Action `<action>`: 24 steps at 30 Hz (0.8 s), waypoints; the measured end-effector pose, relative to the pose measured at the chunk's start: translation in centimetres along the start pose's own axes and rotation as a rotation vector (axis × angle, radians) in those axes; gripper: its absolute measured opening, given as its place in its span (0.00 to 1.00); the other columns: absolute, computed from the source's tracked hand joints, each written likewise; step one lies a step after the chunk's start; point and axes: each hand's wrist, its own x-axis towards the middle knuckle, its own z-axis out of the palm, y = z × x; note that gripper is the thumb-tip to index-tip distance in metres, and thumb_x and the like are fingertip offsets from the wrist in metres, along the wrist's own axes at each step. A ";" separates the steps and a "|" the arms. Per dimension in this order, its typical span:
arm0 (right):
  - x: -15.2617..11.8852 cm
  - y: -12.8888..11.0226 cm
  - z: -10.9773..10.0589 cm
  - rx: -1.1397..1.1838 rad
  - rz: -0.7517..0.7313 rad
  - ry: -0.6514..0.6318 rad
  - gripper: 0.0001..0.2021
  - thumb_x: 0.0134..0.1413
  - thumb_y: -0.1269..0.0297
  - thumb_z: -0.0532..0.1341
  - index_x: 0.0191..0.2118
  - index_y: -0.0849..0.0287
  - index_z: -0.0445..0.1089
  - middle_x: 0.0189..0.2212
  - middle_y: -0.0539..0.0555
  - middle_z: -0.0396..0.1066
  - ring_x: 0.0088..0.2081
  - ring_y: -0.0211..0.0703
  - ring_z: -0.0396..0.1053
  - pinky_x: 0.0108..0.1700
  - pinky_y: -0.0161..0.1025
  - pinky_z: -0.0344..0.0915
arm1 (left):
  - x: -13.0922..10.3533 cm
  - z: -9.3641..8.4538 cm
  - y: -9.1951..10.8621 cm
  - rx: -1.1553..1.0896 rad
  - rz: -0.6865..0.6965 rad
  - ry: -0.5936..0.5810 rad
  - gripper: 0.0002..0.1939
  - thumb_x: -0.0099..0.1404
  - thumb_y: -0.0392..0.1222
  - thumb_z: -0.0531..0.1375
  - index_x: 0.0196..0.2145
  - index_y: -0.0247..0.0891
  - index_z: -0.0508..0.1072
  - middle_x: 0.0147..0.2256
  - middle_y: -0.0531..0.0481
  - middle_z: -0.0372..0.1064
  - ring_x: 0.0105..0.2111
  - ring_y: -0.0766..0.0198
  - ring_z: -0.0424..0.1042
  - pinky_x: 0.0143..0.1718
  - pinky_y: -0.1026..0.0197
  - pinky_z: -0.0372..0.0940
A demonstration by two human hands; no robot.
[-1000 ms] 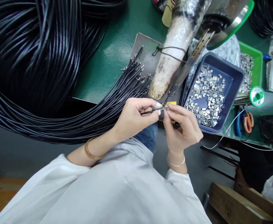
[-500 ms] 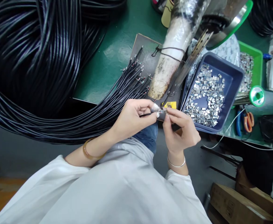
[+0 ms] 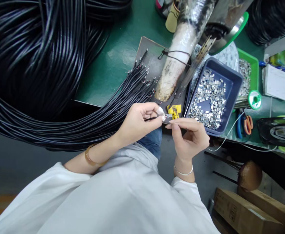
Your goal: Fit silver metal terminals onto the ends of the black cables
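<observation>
My left hand (image 3: pixel 142 122) pinches the end of a black cable (image 3: pixel 151 119), with white wrapping on a fingertip. A small silvery metal piece (image 3: pixel 168 115) shows at the cable's end, just past the fingertips. Close on its right, my right hand (image 3: pixel 190 135) has thumb and fingers pressed together; whether anything tiny is between them is too small to tell. Behind the fingertips sits a yellow metal part (image 3: pixel 174 111). A bundle of black cables (image 3: pixel 108 112) with stripped ends lies to the left, partly over a grey board (image 3: pixel 154 53).
A blue tray (image 3: pixel 232 84) of small metal pieces stands to the right, with a green tray (image 3: pixel 254 70) behind it. A white, plastic-wrapped tube (image 3: pixel 175 61) slants down above my hands. Orange-handled pliers (image 3: pixel 248 125) lie at the table edge. Coiled black cable (image 3: pixel 35 58) fills the left.
My right hand's fingertips have moved slightly away from the cable end and lower, uncovering the yellow part. My left hand keeps its pinch. The view has shifted a little to the right.
</observation>
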 end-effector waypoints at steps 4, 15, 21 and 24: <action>-0.2 0.6 0.2 -0.033 0.087 0.036 0.06 0.56 0.73 0.65 0.37 0.54 0.72 0.35 0.49 0.78 0.36 0.38 0.77 0.33 0.37 0.76 | 0.1 0.0 -0.2 0.007 0.030 0.025 0.03 0.58 0.35 0.62 0.28 0.32 0.75 0.21 0.54 0.65 0.21 0.75 0.60 0.22 0.70 0.55; 0.3 0.9 0.8 -0.278 -0.125 0.031 0.11 0.53 0.77 0.66 0.39 0.53 0.73 0.40 0.49 0.79 0.40 0.38 0.78 0.44 0.39 0.77 | 0.6 0.0 -1.0 0.095 0.058 0.020 0.04 0.60 0.36 0.63 0.29 0.33 0.76 0.20 0.55 0.62 0.20 0.74 0.59 0.21 0.70 0.55; 0.8 1.0 1.1 -0.225 -0.080 0.037 0.10 0.53 0.77 0.66 0.39 0.55 0.74 0.39 0.50 0.78 0.41 0.39 0.78 0.42 0.38 0.77 | 0.7 0.3 -1.0 0.135 0.133 0.094 0.04 0.60 0.33 0.62 0.28 0.34 0.77 0.21 0.55 0.64 0.22 0.73 0.64 0.22 0.70 0.59; 0.9 0.8 1.1 -0.222 -0.094 0.061 0.11 0.52 0.78 0.66 0.38 0.55 0.74 0.39 0.50 0.78 0.41 0.39 0.78 0.43 0.38 0.78 | 0.7 0.4 -0.7 0.144 0.175 0.131 0.04 0.59 0.33 0.63 0.29 0.34 0.79 0.21 0.55 0.67 0.23 0.72 0.66 0.22 0.71 0.61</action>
